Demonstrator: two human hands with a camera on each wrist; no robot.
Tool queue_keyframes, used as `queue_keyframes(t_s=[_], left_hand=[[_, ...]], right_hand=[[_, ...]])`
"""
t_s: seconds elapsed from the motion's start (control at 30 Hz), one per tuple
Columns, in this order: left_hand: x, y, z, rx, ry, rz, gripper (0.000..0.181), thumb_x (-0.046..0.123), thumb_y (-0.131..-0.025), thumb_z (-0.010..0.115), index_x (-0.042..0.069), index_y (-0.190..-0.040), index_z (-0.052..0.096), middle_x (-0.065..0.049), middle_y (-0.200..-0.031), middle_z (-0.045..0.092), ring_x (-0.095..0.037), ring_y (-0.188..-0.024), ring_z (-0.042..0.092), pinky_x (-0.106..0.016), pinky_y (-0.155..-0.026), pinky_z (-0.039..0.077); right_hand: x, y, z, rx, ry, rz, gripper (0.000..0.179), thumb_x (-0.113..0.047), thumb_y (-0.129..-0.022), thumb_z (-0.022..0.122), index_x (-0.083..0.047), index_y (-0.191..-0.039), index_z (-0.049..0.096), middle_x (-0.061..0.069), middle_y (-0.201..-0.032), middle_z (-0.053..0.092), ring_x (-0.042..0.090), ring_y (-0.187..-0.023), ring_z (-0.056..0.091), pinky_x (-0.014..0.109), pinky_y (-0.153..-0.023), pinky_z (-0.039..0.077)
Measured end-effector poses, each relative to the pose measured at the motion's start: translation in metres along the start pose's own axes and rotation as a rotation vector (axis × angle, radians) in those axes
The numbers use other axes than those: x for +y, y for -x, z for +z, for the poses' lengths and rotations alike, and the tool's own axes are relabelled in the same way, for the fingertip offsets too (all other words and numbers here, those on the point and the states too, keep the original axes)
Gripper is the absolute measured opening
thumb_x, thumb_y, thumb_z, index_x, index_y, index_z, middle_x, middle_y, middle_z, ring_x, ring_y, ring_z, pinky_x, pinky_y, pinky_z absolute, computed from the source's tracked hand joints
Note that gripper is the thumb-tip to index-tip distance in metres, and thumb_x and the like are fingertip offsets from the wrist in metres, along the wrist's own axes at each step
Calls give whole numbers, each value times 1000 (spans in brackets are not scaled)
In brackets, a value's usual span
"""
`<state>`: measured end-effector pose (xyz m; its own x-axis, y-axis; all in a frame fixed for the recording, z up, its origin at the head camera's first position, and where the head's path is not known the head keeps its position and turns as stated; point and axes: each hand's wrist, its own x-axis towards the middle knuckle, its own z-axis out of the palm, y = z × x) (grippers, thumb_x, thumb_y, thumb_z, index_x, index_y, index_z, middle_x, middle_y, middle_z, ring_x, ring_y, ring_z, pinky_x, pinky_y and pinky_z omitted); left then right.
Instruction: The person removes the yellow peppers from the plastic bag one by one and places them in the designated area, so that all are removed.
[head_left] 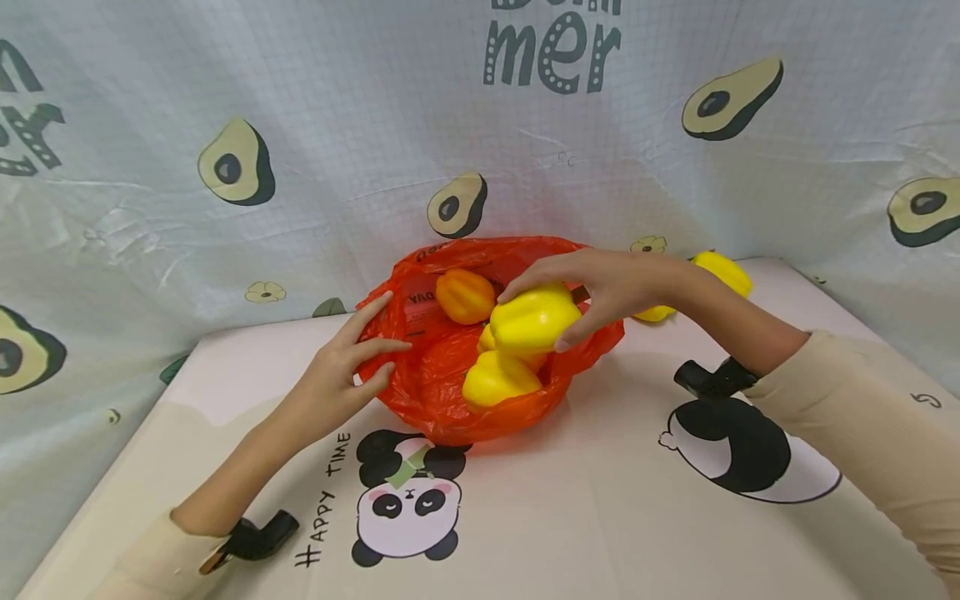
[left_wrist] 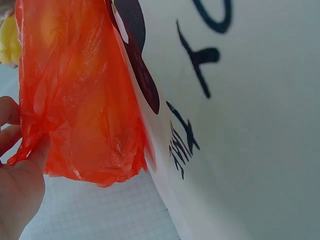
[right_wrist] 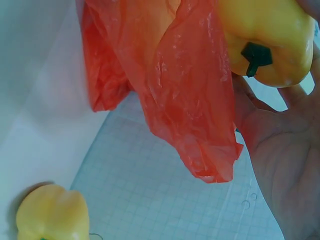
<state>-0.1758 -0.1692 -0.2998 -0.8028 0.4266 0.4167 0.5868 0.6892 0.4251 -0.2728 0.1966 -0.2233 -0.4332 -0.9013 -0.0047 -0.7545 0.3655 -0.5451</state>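
A red plastic bag (head_left: pixel 431 367) stands with its mouth spread wide, between both hands. My left hand (head_left: pixel 341 379) holds its left rim; in the left wrist view the film passes between the thumb (left_wrist: pixel 39 152) and the fingers. Over the bag's right side, my right hand (head_left: pixel 600 287) grips a yellow bell pepper (head_left: pixel 534 321) from above, its green stem showing in the right wrist view. Inside the bag lie an orange bell pepper (head_left: pixel 465 296) at the back and a yellow bell pepper (head_left: pixel 498 381) near the front. Another is partly hidden beneath the gripped one.
Beyond my right forearm, another yellow bell pepper (head_left: pixel 722 273) and a partly hidden yellow one (head_left: pixel 655 313) lie on the table (head_left: pixel 600 500) with its panda-print cover. A pale avocado-print sheet (head_left: pixel 337 125) hangs behind. Each wrist wears a black camera mount (head_left: pixel 262 535).
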Motion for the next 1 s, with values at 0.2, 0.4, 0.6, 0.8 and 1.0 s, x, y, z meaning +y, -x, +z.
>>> queue_keyframes(t_s=[0.2,0.4,0.6,0.8,1.0], left_hand=[[0,1,1,2,4,0,31,-4,-91,65,7,-119,74,-8,-166,27,-38,-149,31,-47,-92,57],[0,2,1,5,-9,-4,31,-4,-91,64,6,-118,74,-8,-166,27,-38,-149,30,-48,-94,55],[0,2,1,10,-13,-2,31,-4,-91,64,7,-118,74,-8,-166,27,-38,-149,31,-49,-95,55],[1,3,0,16,-18,4,30,-3,-91,64,7,-117,74,-8,-165,28,-38,-148,31,-50,-96,55],[2,2,0,12,-7,2,30,-3,-91,64,6,-118,74,-8,-166,27,-38,-149,31,-49,-95,55]], right_hand=[[2,6,1,14,-3,-10,65,-32,-83,79,-33,-143,54,-10,-138,55,18,-117,52,41,-91,54],[2,12,1,18,-21,7,65,-30,-84,79,-33,-143,54,-10,-139,55,18,-119,52,40,-93,54],[2,20,-1,37,-6,36,65,-32,-83,82,-36,-142,55,-13,-140,54,18,-119,51,42,-92,52],[5,34,-3,73,-15,86,66,-24,-82,82,-40,-141,56,-12,-139,55,20,-119,51,45,-94,51],[9,46,-3,102,-30,118,68,-19,-80,84,-39,-140,57,-10,-135,57,22,-115,53,43,-91,53]])
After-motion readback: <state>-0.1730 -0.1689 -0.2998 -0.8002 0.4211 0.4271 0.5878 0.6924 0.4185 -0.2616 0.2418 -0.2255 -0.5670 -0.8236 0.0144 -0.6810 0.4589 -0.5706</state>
